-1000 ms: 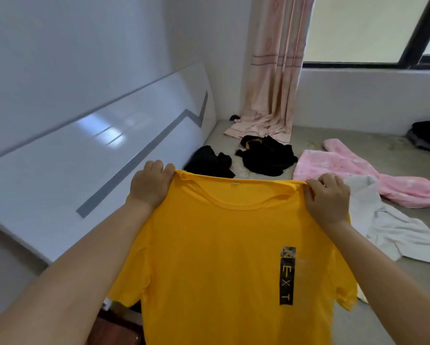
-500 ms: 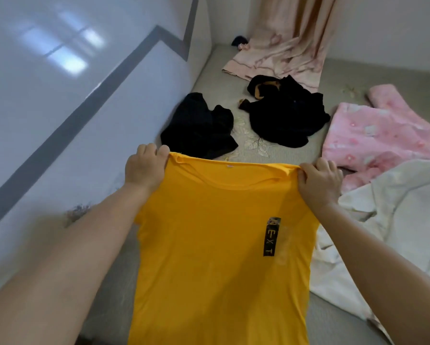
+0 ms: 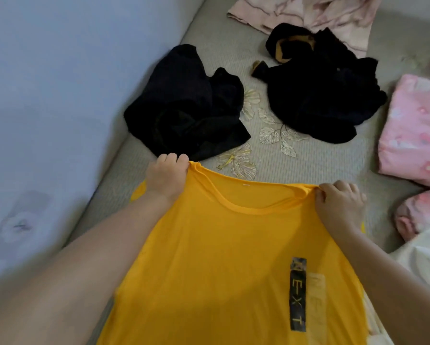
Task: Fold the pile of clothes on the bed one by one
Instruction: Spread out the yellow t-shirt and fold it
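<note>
A person's two bare forearms reach forward over a bed, seen from a head-worn camera looking down. Both hands hold a yellow T-shirt [image 3: 223, 257] by its shoulders, spread out front side up, with the collar pointing away from the person. The left hand [image 3: 165, 176] has its fingers curled over the shirt's left shoulder seam; the fingertips are tucked under and hidden. The right hand [image 3: 339, 202] pinches the right shoulder beside the collar, with thumb and fingers closed on the fabric. The shirt's lower hem is cut off by the bottom edge, and whether the cloth already rests on the bed or hangs just above it cannot be told.

A vertical black label [image 3: 298, 293] on the shirt's chest reads "EXT" in pale letters; its top part is a blurred pattern that cannot be read. A small white tag shows inside the collar, too small to read.

Beyond the shirt, on the grey mattress cover [image 3: 316, 160] printed with leaf and flower outlines, lie two crumpled black garments: one [image 3: 186, 105] just past the left hand, the other [image 3: 321, 88] farther right with a tan lining showing. A pink floral garment [image 3: 413, 135] is cut off at the right edge, and a white cloth [image 3: 423, 265] at the lower right. A pale pink curtain hem [image 3: 308, 13] lies at the top. The white headboard [image 3: 47, 95] on the left is blurred.
</note>
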Motion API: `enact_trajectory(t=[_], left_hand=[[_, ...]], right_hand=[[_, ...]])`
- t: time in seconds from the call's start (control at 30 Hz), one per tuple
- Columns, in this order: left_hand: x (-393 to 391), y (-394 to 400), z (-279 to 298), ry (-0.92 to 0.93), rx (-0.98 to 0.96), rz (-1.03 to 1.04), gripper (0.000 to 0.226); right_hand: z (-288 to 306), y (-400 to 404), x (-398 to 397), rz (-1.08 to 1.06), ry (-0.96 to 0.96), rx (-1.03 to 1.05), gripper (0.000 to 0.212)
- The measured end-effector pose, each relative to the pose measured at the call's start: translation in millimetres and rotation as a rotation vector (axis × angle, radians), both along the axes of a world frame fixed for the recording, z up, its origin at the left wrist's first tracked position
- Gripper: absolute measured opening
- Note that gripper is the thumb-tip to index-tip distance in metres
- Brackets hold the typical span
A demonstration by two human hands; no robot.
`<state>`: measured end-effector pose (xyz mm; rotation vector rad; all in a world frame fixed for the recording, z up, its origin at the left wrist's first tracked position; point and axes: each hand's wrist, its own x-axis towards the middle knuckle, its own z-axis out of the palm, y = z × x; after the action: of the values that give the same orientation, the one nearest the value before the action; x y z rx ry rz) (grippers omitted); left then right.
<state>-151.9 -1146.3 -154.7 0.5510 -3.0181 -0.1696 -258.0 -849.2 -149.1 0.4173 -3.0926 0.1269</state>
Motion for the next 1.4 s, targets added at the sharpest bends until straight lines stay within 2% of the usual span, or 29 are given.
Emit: enact_trajectory(t=[0.07,0.17,0.27,0.33,0.4,0.47,0.53,0.6,0.67,0.73,0.8,0.87,0.93,1.0,1.07,1.13,1.23,1.27,1.33,1.4], left_hand=[[-9,0,-23,0.022,-0.002,0.001,0.013],[-12,0,-54,-0.065,0.053,0.067,0.023],[0,-11,-63,0.011,0.188,0.085,0.033],[14,-22,-57,0.026,0.274,0.111,0.037],[32,-37,-51,-0.021,0.338,0.17,0.035],[50,-52,-43,-0.125,0.484,0.257,0.032],[67,-61,-33,-0.26,0.798,0.313,0.032],[80,-68,-17,-0.353,1.102,0.285,0.029],[93,-79,-8,-0.504,1.123,0.23,0.031],[102,-92,-2,-0.683,0.911,0.125,0.03],[109,-104,-2,-0.621,0.811,0.118,0.007],[112,-108,3,-0.369,0.929,0.198,0.023],[113,-110,6,-0.152,1.143,0.312,0.033],[114,-109,5,-0.101,1.233,0.384,0.033],[116,-101,-3,-0.185,1.152,0.377,0.025],[120,-94,-13,-0.325,0.973,0.348,0.009],[135,-86,-24,-0.54,0.587,0.145,0.053],[140,-83,-26,-0.538,0.451,0.09,0.056],[148,-80,-29,-0.491,0.24,0.067,0.044],[153,-79,-32,-0.483,0.174,0.068,0.038]], right_hand=[[-20,-4,-10,-0.011,-0.035,0.041,0.03],[-43,-10,-17,-0.074,-0.094,0.086,0.031],[-55,-18,-12,-0.171,-0.094,0.015,0.027],[-58,-28,3,-0.176,-0.078,-0.037,0.034],[-56,-46,28,-0.077,-0.053,-0.104,0.04],[-55,-72,62,0.103,-0.019,-0.172,0.039],[-56,-101,101,0.285,-0.013,-0.216,0.037],[-60,-127,133,0.441,-0.085,-0.245,0.037],[-67,-145,156,0.55,-0.185,-0.211,0.041],[-75,-154,164,0.559,-0.266,-0.128,0.047],[-80,-158,164,0.532,-0.288,-0.082,0.051],[-82,-159,163,0.521,-0.301,-0.04,0.052],[-82,-160,164,0.513,-0.309,-0.009,0.053],[-83,-160,165,0.513,-0.303,0.022,0.053],[-82,-160,164,0.507,-0.31,0.038,0.053],[-80,-161,163,0.506,-0.326,0.056,0.054],[-69,-165,157,0.509,-0.369,0.039,0.052],[-64,-168,153,0.508,-0.359,0.027,0.051],[-53,-176,142,0.512,-0.29,-0.003,0.046],[-48,-183,129,0.544,-0.237,-0.021,0.041]])
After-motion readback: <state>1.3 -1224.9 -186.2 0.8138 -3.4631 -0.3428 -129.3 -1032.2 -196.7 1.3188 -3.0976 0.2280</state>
